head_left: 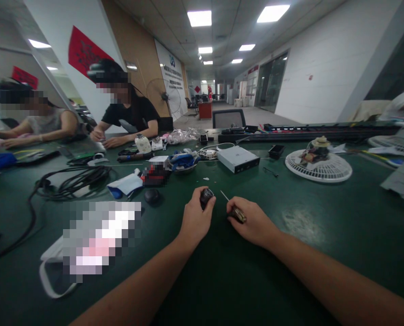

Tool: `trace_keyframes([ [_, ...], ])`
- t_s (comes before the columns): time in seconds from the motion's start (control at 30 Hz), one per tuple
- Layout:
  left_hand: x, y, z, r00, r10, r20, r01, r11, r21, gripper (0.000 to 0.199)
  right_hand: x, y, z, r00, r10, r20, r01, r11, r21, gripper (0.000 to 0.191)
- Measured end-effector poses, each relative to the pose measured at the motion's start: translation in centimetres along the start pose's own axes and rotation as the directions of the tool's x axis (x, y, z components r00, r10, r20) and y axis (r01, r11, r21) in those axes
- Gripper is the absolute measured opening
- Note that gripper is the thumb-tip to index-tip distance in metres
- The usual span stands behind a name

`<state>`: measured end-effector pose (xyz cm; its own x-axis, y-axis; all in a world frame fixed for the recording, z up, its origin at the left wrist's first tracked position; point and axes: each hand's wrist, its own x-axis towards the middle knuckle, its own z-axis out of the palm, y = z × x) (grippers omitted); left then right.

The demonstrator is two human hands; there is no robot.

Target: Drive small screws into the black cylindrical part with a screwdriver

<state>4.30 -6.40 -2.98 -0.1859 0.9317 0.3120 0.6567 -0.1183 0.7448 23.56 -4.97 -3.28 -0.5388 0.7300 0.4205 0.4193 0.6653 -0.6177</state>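
Note:
My left hand (pixel 195 216) is closed around a small black rounded object (pixel 206 197) with a pale edge on its upper side; its kind cannot be made out. Gripped in my right hand (pixel 252 222) is a screwdriver (pixel 238 213) with a yellowish, see-through handle. Its thin metal shaft points up and left, toward the black object, and a gap separates the two. Both hands are above the dark green table (pixel 188 290). A second dark rounded item (pixel 152 196) lies on the table to the left of my left hand.
Ahead stands a grey drive-like box (pixel 238 158), beside a small black tray (pixel 276 151). A white fan grille (pixel 319 170) with a motor lies right. Black cables (pixel 76 179), a blue-white packet (pixel 125 184) and a blurred-out bag (pixel 52 249) lie left. Two people (pixel 134 113) sit across at left.

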Motion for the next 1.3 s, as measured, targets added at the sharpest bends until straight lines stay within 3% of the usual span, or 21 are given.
trace_keyframes([
  [0.17,-0.1,-0.5,0.3,0.996,0.019,0.083,-0.019,1.0,-0.002,0.032,0.3,1.3,0.0,0.971,0.172,-0.166,-0.118,0.948,0.296,0.02],
  [0.33,-0.1,-0.3,0.3,0.985,0.078,0.157,-0.078,0.997,-0.006,0.026,0.3,2.2,0.3,0.944,0.25,-0.218,-0.1,0.842,0.53,0.029],
  [0.5,-0.3,0.5,-0.2,0.952,0.16,0.261,-0.169,0.985,0.013,0.024,0.1,1.7,0.3,0.963,0.187,-0.193,-0.064,0.857,0.512,0.023],
  [0.7,-0.4,0.7,-0.3,0.918,0.267,0.292,-0.285,0.958,0.019,0.026,-0.1,1.0,0.1,0.981,0.11,-0.158,-0.034,0.906,0.421,0.016],
  [0.87,-0.4,0.7,-0.3,0.911,0.288,0.295,-0.315,0.948,0.049,0.031,-0.1,1.0,-0.1,0.964,0.156,-0.216,-0.078,0.941,0.33,0.018],
  [1.07,-0.3,0.7,-0.3,0.916,0.285,0.283,-0.314,0.947,0.065,0.029,-0.1,1.0,-0.1,0.965,0.159,-0.207,-0.088,0.945,0.315,0.014],
  [1.3,-0.4,0.3,0.0,0.883,0.338,0.327,-0.382,0.921,0.081,0.035,0.1,0.8,-0.2,0.961,0.218,-0.17,-0.162,0.943,0.291,0.023],
])
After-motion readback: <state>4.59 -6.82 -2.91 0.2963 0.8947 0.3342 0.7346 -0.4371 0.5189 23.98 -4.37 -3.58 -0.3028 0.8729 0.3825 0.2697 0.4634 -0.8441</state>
